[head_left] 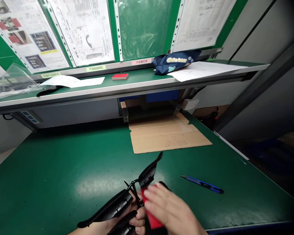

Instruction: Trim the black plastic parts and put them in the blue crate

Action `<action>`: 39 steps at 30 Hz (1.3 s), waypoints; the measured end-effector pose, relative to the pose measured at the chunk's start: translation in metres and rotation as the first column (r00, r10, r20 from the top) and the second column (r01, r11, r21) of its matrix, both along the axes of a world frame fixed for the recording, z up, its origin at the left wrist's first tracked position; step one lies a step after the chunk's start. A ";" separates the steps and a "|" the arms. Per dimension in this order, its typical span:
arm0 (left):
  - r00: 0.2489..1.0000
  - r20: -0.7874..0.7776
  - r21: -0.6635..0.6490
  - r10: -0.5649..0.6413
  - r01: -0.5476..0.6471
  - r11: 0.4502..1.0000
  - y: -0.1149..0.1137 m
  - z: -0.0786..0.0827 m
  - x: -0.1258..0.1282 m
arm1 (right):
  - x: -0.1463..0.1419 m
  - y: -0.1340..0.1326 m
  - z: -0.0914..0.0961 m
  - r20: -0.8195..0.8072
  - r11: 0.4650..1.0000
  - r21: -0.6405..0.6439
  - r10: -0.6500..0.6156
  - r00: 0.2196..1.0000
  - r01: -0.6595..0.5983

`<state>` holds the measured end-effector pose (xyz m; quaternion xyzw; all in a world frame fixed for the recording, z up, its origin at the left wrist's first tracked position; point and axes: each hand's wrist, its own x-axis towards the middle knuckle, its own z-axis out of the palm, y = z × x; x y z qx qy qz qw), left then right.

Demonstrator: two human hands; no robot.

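Centrally, at the lower edge of the head view, a black moulded plastic part with long ribbed arms and thin runners (112, 205) is held just above a green-matted worktop (39, 182). The left hand (137, 217) curls its fingers closely round the arms, gripping the part from below. The right hand (172, 205) spreads its fingers over a flat red piece (150, 210) beside the part; whether they grip it cannot be told. Firm support near the red piece appears advisable, since the thin runners may flex. A slim blue utility knife (202, 184) lies well apart, to the right.
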<state>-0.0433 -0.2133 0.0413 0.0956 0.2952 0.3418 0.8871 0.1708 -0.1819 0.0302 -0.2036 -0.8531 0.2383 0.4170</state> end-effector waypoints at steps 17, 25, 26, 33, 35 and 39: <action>0.967 0.170 -0.325 -0.189 0.236 0.916 0.011 0.032 -0.005 | 0.001 0.003 0.007 0.154 0.948 0.316 -0.031 0.988 -0.020; 0.961 0.173 -0.333 -0.218 0.265 0.905 0.012 0.027 -0.006 | 0.000 0.003 0.008 0.196 0.944 0.325 -0.007 0.981 -0.058; 0.962 0.171 -0.323 -0.211 0.257 0.911 0.011 0.028 -0.006 | -0.001 0.003 0.009 0.200 0.950 0.310 -0.026 0.979 -0.038; 0.975 0.138 -0.284 -0.175 0.208 0.936 0.009 0.025 -0.005 | -0.001 0.005 0.012 0.208 0.942 0.334 -0.036 0.978 -0.037; 0.978 0.153 -0.272 -0.140 0.177 0.946 0.008 0.022 -0.006 | -0.002 0.005 0.014 0.196 0.925 0.377 -0.017 0.980 -0.059; 0.976 0.182 -0.206 -0.117 0.154 0.966 0.005 0.017 -0.008 | -0.005 0.004 0.017 0.207 0.936 0.350 -0.054 0.977 -0.022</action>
